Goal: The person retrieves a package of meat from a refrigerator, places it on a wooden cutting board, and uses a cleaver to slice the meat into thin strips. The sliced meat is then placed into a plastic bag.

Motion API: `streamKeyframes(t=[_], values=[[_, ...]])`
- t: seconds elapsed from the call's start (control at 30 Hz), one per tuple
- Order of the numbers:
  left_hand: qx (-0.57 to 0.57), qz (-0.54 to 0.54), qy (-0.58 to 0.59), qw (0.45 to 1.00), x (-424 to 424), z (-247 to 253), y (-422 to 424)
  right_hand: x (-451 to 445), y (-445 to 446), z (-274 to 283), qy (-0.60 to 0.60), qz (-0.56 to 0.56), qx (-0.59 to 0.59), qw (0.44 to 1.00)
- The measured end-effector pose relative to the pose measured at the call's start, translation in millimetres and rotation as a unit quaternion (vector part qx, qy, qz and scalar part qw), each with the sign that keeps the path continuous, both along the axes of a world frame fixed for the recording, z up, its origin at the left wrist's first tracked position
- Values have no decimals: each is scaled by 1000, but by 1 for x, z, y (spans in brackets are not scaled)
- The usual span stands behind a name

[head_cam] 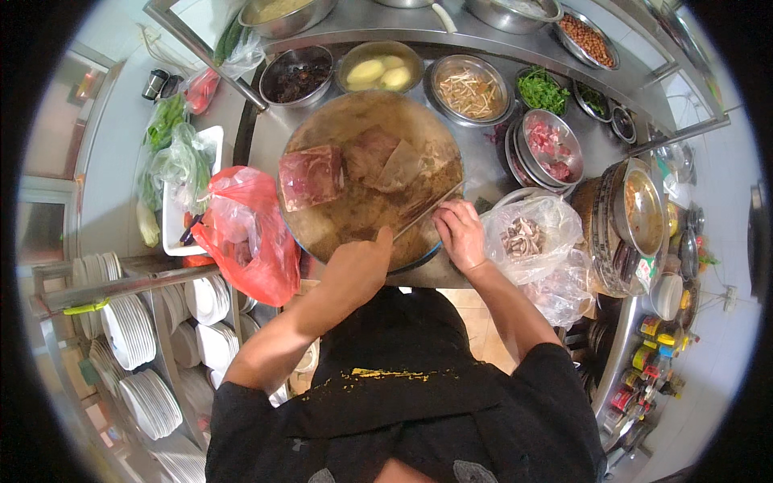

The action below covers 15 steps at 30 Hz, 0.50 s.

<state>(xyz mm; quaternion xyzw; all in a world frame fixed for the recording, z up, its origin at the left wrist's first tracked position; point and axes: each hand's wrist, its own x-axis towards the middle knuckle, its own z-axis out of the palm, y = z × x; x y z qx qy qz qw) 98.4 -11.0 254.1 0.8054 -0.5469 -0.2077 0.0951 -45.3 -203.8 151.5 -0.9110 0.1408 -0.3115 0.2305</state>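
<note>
My left hand (362, 259) grips a knife (427, 210) at the front of a round wooden chopping block (338, 121), its index finger stretched towards the blade. The narrow line of the blade slants up and right across the block. My right hand (462, 232), fingers bent together, rests beside the blade at the block's right front edge; whether it pinches anything is hidden. A thick slab of raw red meat (311, 178) lies at the block's left. Near the middle is a darker, flatter meat piece (374, 151) with a thin pale-brown flap.
Left of the block sits a red plastic bag (253, 241), beside a white tray (168, 223) of vegetables. Behind are bowls of peeled potatoes (365, 71) and pale strips (468, 90). At right stand a bowl of raw meat (546, 142) and a clear bag (561, 223) of sliced food.
</note>
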Motion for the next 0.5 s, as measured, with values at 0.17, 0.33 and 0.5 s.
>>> streamKeyframes(t=[0.17,0.33,0.5], values=[[-26,16,-17,999,-7,-31,-24,2,1,3,-3,7,0,1000],[12,-11,10,1000,5,5,-8,-2,0,3,-4,0,-7,1000],[-17,26,14,999,-10,-22,-24,1,1,2,-4,5,-2,1000]])
